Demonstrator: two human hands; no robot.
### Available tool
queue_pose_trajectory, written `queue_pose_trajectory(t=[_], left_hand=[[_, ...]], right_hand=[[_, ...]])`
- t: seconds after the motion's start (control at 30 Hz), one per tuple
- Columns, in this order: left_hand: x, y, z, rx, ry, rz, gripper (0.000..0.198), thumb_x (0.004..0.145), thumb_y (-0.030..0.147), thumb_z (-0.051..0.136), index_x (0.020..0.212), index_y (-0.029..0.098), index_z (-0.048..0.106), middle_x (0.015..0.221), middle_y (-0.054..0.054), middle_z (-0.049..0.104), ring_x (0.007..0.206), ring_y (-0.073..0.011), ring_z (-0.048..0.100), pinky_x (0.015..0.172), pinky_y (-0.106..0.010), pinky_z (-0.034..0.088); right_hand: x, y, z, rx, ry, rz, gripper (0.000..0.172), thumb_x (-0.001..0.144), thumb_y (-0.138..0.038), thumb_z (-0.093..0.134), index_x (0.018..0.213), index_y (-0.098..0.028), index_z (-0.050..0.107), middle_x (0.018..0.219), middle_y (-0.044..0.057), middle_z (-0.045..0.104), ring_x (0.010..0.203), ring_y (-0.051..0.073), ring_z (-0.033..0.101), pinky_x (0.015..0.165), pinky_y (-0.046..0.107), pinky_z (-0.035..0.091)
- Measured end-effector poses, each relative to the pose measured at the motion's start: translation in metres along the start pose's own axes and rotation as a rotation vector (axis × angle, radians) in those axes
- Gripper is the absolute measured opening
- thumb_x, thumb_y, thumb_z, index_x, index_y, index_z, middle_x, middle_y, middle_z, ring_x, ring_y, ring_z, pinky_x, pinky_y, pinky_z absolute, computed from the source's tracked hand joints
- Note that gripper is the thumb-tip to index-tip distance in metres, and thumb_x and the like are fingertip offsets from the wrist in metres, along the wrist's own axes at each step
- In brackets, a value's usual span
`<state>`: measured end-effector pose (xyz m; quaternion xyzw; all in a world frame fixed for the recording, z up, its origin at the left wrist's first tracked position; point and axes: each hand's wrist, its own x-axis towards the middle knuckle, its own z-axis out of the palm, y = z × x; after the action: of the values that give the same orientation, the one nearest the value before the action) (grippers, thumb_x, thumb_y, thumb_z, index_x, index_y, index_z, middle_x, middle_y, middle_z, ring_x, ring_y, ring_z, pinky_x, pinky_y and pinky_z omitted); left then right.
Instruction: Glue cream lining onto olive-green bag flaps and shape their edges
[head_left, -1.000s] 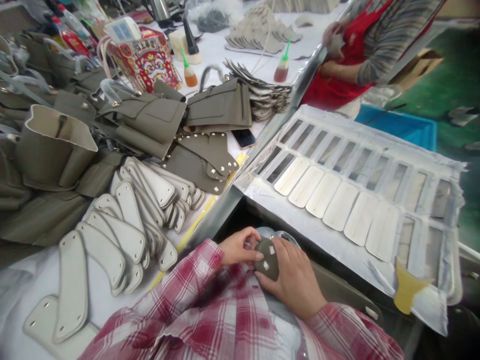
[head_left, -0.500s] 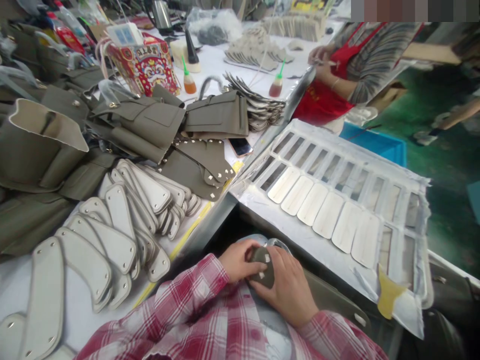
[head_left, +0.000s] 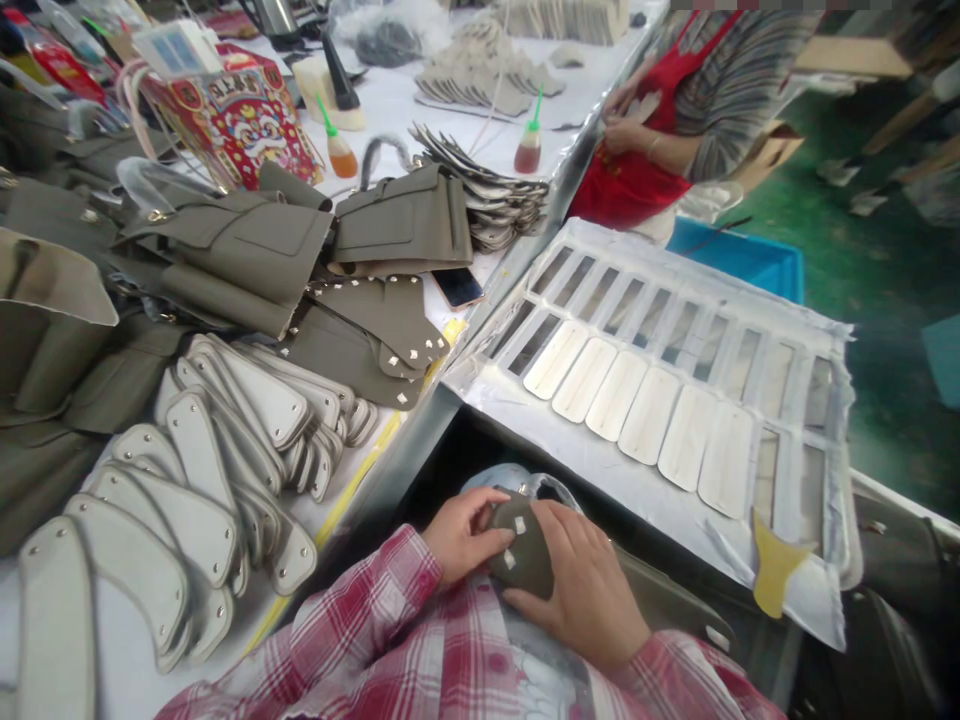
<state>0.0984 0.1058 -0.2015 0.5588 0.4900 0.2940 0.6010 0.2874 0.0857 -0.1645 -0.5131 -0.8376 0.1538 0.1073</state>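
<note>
Low in front of my body, both hands hold an olive-grey leather piece [head_left: 529, 560]. Its rounded end shows two small white squares, and a long part runs out to the right beneath my right wrist, with another white square near its far end. My left hand [head_left: 466, 535] pinches the left edge, thumb on top and fingers curled around. Across the right side lies my right hand [head_left: 589, 580], thumb below and fingers wrapped over the leather; the fingertips are partly hidden. Nearest on the left is a pile of pale curved straps [head_left: 217, 490] with metal studs.
Olive leather bag parts [head_left: 240, 250] cover the table's left. A white slotted frame [head_left: 846, 450] holding several pale panels [head_left: 645, 410] stands to the right. Two green-tipped bottles [head_left: 341, 155], a phone [head_left: 459, 288] and a red box [head_left: 255, 130] lie further back. A co-worker [head_left: 645, 140] stands beyond.
The view has turned slightly right and down, so the table things sit further left. My right hand has shifted slightly away from the left one, uncovering more of the leather piece.
</note>
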Motion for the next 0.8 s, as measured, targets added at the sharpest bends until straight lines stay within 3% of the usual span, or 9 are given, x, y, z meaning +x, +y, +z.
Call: queue_pose_trajectory(t=[0.2,0.37,0.47,0.57,0.63,0.7,0.77,0.8], left_hand=[[-0.001,-0.002,-0.002,-0.04,-0.021,-0.012,0.038,0.076,0.035,0.065,0.107,0.015,0.059,0.064,0.005,0.04,0.059,-0.0094,0.037,0.056,-0.022,0.032],[0.004,-0.001,-0.004,-0.047,-0.07,-0.014,0.038,0.076,0.036,0.064,0.107,0.015,0.059,0.062,0.006,0.037,0.058,-0.0091,0.037,0.057,-0.022,0.032],[0.005,0.0,-0.006,-0.024,-0.11,-0.033,0.04,0.076,0.039,0.063,0.108,0.015,0.057,0.062,0.006,0.039,0.057,-0.0091,0.04,0.055,-0.022,0.035],[0.002,0.008,-0.012,0.117,-0.16,-0.046,0.038,0.078,0.038,0.06,0.11,0.016,0.055,0.067,0.004,0.047,0.06,-0.011,0.047,0.057,-0.023,0.041],[-0.001,0.02,-0.014,0.304,-0.161,-0.001,0.035,0.081,0.036,0.056,0.11,0.017,0.055,0.081,-0.001,0.057,0.071,-0.0147,0.054,0.066,-0.028,0.046],[-0.002,0.034,-0.01,0.552,-0.064,0.124,0.038,0.083,0.037,0.053,0.115,0.016,0.054,0.103,-0.008,0.059,0.093,-0.0207,0.056,0.084,-0.036,0.046],[-0.002,0.045,0.005,0.779,0.016,0.326,0.054,0.083,0.047,0.052,0.125,0.014,0.047,0.123,-0.014,0.052,0.114,-0.0268,0.047,0.1,-0.044,0.037],[-0.001,0.049,0.017,0.867,-0.007,0.436,0.067,0.08,0.056,0.053,0.13,0.013,0.042,0.13,-0.015,0.047,0.122,-0.0292,0.04,0.105,-0.047,0.03]], right_hand=[[0.019,-0.01,-0.008,0.148,-0.096,0.074,0.051,0.066,-0.036,0.065,0.11,-0.014,0.052,0.103,0.012,0.056,0.096,0.029,0.052,0.085,0.043,0.041],[0.02,-0.011,-0.009,0.144,-0.081,0.065,0.051,0.066,-0.04,0.066,0.107,-0.014,0.052,0.099,0.011,0.058,0.092,0.028,0.054,0.081,0.042,0.043],[0.009,-0.006,-0.004,0.073,-0.035,-0.008,0.064,0.065,-0.046,0.069,0.115,-0.012,0.05,0.11,0.014,0.057,0.101,0.03,0.053,0.087,0.044,0.042],[-0.024,0.017,-0.002,-0.094,0.105,-0.135,0.09,0.067,-0.059,0.065,0.132,-0.004,0.036,0.126,0.021,0.049,0.116,0.034,0.045,0.098,0.049,0.034],[-0.059,0.042,-0.007,-0.202,0.212,-0.132,0.101,0.069,-0.066,0.059,0.138,-0.001,0.026,0.13,0.025,0.045,0.121,0.036,0.041,0.1,0.052,0.031],[-0.096,0.065,-0.016,-0.288,0.299,-0.053,0.105,0.07,-0.069,0.054,0.141,0.001,0.021,0.131,0.026,0.043,0.122,0.036,0.04,0.099,0.052,0.032],[-0.129,0.08,-0.024,-0.361,0.315,0.007,0.105,0.072,-0.071,0.051,0.142,0.001,0.019,0.131,0.027,0.043,0.123,0.037,0.039,0.098,0.052,0.033],[-0.14,0.083,-0.025,-0.39,0.291,0.018,0.104,0.072,-0.071,0.049,0.142,0.002,0.02,0.132,0.027,0.042,0.124,0.037,0.038,0.098,0.053,0.033]])
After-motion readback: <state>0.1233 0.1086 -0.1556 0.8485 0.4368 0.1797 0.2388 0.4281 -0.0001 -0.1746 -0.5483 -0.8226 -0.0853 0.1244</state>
